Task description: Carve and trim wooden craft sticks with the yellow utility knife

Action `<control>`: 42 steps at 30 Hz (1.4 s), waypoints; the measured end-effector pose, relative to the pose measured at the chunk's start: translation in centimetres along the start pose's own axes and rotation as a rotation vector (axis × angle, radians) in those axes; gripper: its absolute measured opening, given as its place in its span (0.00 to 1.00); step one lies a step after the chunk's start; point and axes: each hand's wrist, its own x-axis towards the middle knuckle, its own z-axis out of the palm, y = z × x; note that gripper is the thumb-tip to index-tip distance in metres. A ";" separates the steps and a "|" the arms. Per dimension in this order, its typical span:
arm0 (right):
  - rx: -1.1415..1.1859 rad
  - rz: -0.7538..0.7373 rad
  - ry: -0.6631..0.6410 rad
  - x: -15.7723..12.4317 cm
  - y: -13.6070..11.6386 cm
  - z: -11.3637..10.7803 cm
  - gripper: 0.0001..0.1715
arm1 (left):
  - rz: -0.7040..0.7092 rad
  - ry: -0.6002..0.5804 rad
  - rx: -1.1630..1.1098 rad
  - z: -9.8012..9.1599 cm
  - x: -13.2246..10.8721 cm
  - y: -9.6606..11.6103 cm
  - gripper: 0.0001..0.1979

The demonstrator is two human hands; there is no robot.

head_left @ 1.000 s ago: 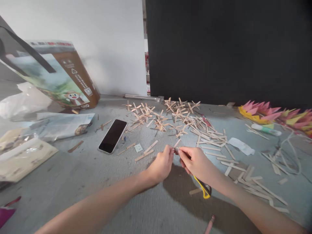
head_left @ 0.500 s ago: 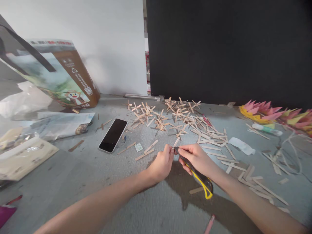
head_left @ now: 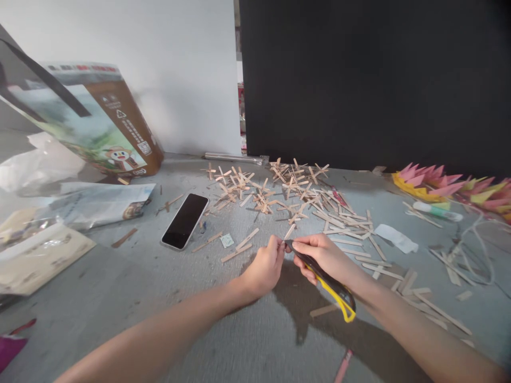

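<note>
Near the middle of the table, my left hand (head_left: 266, 270) pinches a short wooden stick (head_left: 290, 232), whose pale far end pokes out past the fingertips. My right hand (head_left: 319, 256) is wrapped round a black and yellow utility knife (head_left: 333, 290). The knife's tip meets the stick right at my left fingers; the blade itself is too small to make out. Beneath my right hand a loose stick (head_left: 324, 310) lies on the table, partly in shadow. Two more sticks (head_left: 236, 253) lie just beyond my left hand.
Crossed-stick pieces (head_left: 239, 186) are heaped at the back, with loose sticks (head_left: 347, 218) to the right. A phone (head_left: 185, 221), plastic packets (head_left: 99, 205) and a printed bag (head_left: 107, 122) stand left. Pink and yellow paper petals (head_left: 439, 183), a glue stick (head_left: 437, 211) and a pencil (head_left: 344, 366) lie right.
The knife's handle has swung slightly to the right, and my right hand has shifted a little with it. My left hand holds the stick in nearly the same place.
</note>
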 end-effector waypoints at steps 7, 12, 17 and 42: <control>-0.348 -0.114 0.129 -0.8 -0.3 0.8 0.20 | -0.009 0.000 0.033 0.1 -0.1 -0.2 0.11; -0.551 -0.175 0.214 -0.7 0.6 1.1 0.22 | -0.018 -0.007 0.060 0.3 -0.2 -0.4 0.12; -0.421 -0.137 0.143 -0.6 0.3 1.2 0.22 | -0.050 -0.020 0.084 0.2 -0.3 -0.2 0.11; -0.470 -0.226 0.122 2.0 0.5 0.1 0.17 | 0.034 0.130 -0.097 0.5 1.2 -0.8 0.12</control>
